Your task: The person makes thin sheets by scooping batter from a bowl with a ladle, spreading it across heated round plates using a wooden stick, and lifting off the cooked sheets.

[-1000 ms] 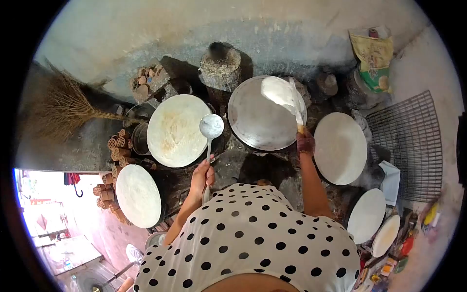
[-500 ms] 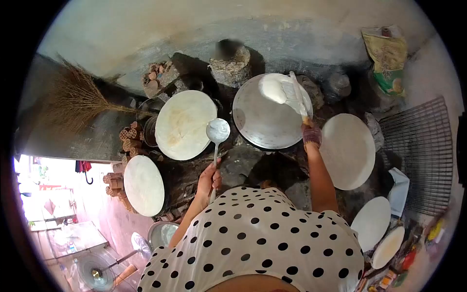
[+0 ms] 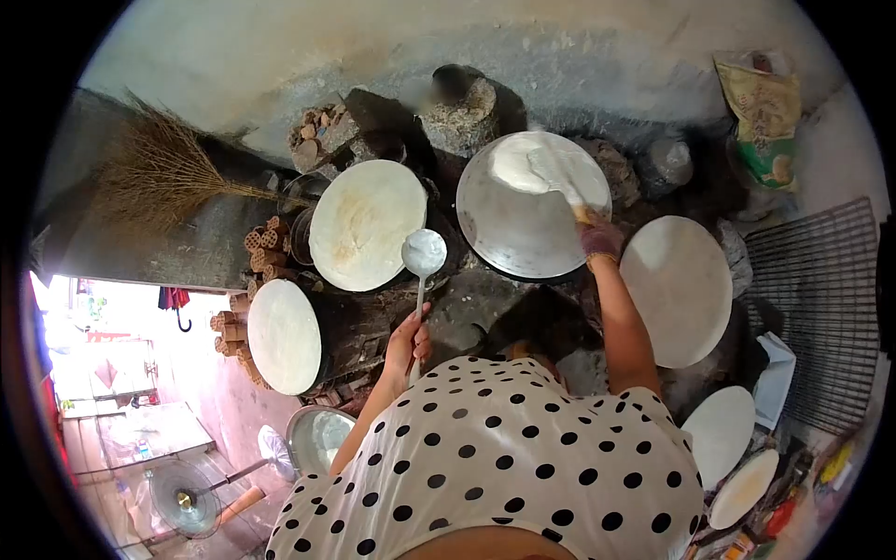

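Note:
My left hand (image 3: 408, 343) is closed round the handle of a metal ladle (image 3: 425, 253), whose bowl has white residue and is held up near a round, white-coated pan (image 3: 368, 225). My right hand (image 3: 599, 236), in a dark reddish glove, grips a flat spatula (image 3: 566, 183) by its wooden end. The spatula's blade lies over white batter (image 3: 523, 164) at the upper part of a round grey metal pan (image 3: 518, 224). Much of that pan's surface is bare and shiny. To its right is a pale round disc (image 3: 677, 291).
A broom (image 3: 159, 177) and clay briquettes (image 3: 269, 250) are at left, near another white disc (image 3: 285, 337). A metal basin (image 3: 317, 437) and a fan (image 3: 186, 499) sit lower left. A wire rack (image 3: 812, 299), sack (image 3: 763, 121) and two smaller discs are at right.
The view has shifted, so the pans appear moved. My right hand has tilted the spatula further left across the batter, which is spread differently. My left hand still holds the ladle.

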`<act>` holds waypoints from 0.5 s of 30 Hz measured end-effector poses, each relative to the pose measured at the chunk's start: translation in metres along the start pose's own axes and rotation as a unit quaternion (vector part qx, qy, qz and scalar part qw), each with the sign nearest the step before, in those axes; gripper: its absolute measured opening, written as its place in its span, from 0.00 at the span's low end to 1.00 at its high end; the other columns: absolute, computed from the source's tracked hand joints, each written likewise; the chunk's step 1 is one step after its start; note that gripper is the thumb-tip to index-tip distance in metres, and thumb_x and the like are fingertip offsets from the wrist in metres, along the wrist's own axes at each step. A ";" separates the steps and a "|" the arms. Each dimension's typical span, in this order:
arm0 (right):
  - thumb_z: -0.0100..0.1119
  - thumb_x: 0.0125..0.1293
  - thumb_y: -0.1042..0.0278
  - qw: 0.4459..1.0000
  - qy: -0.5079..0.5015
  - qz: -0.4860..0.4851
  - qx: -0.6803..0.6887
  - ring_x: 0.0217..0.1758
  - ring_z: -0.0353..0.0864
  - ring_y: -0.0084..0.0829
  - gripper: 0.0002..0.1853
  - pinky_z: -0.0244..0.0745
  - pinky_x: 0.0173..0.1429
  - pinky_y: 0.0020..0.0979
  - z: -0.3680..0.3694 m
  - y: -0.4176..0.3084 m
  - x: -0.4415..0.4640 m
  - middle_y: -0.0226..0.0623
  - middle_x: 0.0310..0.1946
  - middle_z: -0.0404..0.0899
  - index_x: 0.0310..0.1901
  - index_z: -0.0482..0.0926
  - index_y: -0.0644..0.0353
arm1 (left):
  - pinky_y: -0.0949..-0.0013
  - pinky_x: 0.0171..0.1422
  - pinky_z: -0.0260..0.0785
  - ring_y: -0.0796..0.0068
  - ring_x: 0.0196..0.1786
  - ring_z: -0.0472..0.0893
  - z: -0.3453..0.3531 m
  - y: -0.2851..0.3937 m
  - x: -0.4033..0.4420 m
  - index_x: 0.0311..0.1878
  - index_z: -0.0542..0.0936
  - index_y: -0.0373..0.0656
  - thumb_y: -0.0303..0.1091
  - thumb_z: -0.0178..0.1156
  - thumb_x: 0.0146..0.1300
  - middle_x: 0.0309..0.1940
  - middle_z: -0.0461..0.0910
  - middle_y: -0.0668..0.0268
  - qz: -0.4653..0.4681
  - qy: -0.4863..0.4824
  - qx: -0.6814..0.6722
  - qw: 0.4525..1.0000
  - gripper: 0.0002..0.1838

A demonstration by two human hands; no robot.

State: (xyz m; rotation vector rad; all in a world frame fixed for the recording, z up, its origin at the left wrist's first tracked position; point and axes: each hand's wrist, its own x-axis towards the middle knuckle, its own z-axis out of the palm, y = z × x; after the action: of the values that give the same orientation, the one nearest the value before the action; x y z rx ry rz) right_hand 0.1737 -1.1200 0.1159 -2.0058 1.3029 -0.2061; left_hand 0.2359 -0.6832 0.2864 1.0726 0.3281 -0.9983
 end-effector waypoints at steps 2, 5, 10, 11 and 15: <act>0.60 0.57 0.46 0.985 -0.078 -0.132 -0.084 0.55 0.78 0.45 0.27 0.71 0.61 0.39 0.028 0.002 0.009 0.41 0.56 0.76 0.58 0.76 0.44 | 0.76 0.17 0.58 0.83 0.13 0.60 0.002 -0.001 -0.001 0.64 0.65 0.44 0.35 0.40 0.74 0.19 0.61 0.75 -0.006 0.003 -0.009 1.000 0.18; 0.58 0.57 0.43 0.976 -0.182 -0.118 -0.038 0.59 0.75 0.44 0.28 0.69 0.62 0.39 -0.012 -0.021 -0.010 0.41 0.56 0.77 0.59 0.75 0.42 | 0.79 0.15 0.57 0.86 0.13 0.60 0.008 -0.003 -0.005 0.64 0.67 0.47 0.36 0.39 0.75 0.18 0.61 0.77 -0.008 0.019 0.004 1.000 0.18; 0.60 0.57 0.44 0.998 -0.058 -0.021 0.014 0.55 0.78 0.43 0.26 0.71 0.59 0.40 -0.041 -0.025 -0.003 0.42 0.51 0.80 0.57 0.77 0.40 | 0.79 0.15 0.57 0.86 0.13 0.60 0.006 -0.009 -0.006 0.64 0.66 0.47 0.35 0.38 0.75 0.18 0.60 0.77 0.005 0.003 -0.004 1.000 0.18; 0.64 0.55 0.46 0.995 -0.089 0.011 -0.050 0.58 0.76 0.41 0.27 0.68 0.63 0.37 -0.042 -0.036 0.001 0.42 0.53 0.79 0.58 0.76 0.39 | 0.79 0.15 0.57 0.86 0.13 0.60 0.007 -0.010 -0.006 0.64 0.66 0.47 0.35 0.38 0.75 0.18 0.60 0.77 0.005 0.006 -0.003 1.000 0.18; 0.68 0.51 0.47 0.967 -0.198 -0.146 -0.063 0.59 0.76 0.38 0.31 0.67 0.65 0.34 0.006 -0.009 0.018 0.40 0.54 0.78 0.59 0.76 0.38 | 0.79 0.15 0.58 0.86 0.13 0.59 0.009 -0.013 -0.005 0.63 0.67 0.46 0.36 0.38 0.75 0.18 0.60 0.77 0.001 0.025 -0.007 1.000 0.17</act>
State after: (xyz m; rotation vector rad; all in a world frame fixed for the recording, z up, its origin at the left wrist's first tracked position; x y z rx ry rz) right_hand 0.1915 -1.1301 0.1135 -2.2004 0.7858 0.1419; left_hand 0.2207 -0.6895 0.2862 1.0855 0.3738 -0.9682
